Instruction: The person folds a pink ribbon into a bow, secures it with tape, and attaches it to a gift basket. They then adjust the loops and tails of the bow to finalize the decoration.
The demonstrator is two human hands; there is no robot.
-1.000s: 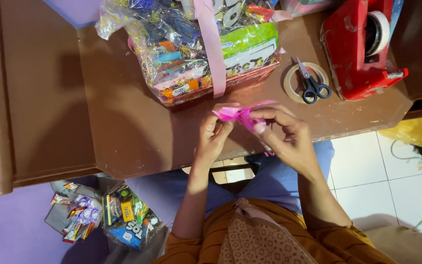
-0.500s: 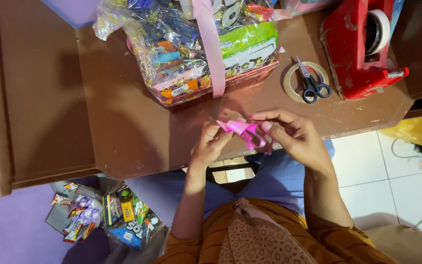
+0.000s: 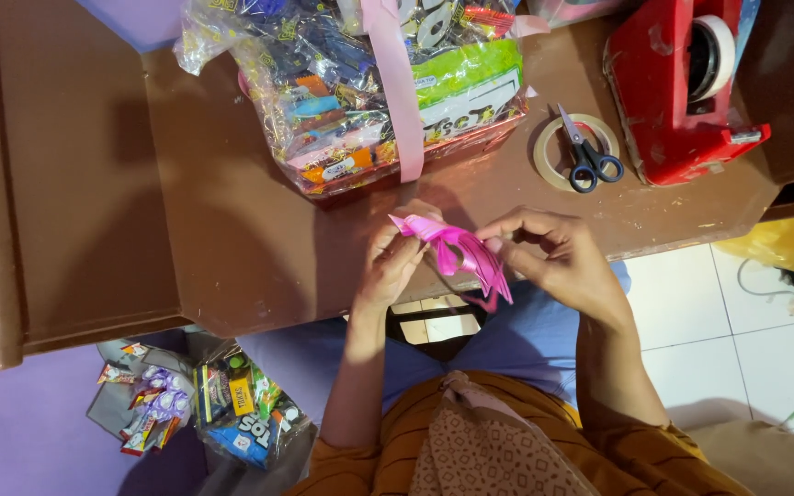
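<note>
Hands — left hand [image 3: 395, 266] and right hand [image 3: 558, 257] — pinched a folded pink ribbon [image 3: 459, 253] between them over the brown table's [image 3: 232, 239] near edge, just before the cellophane-wrapped snack hamper [image 3: 369, 92].

The wrapped snack hamper [image 3: 369, 83] and red tape dispenser [image 3: 682, 92] run off the top edge.

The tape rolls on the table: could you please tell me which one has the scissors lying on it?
The flat beige tape roll lying beside the wrapped snack hamper has the blue-handled scissors on it. The white roll sits upright in the red dispenser.
</note>
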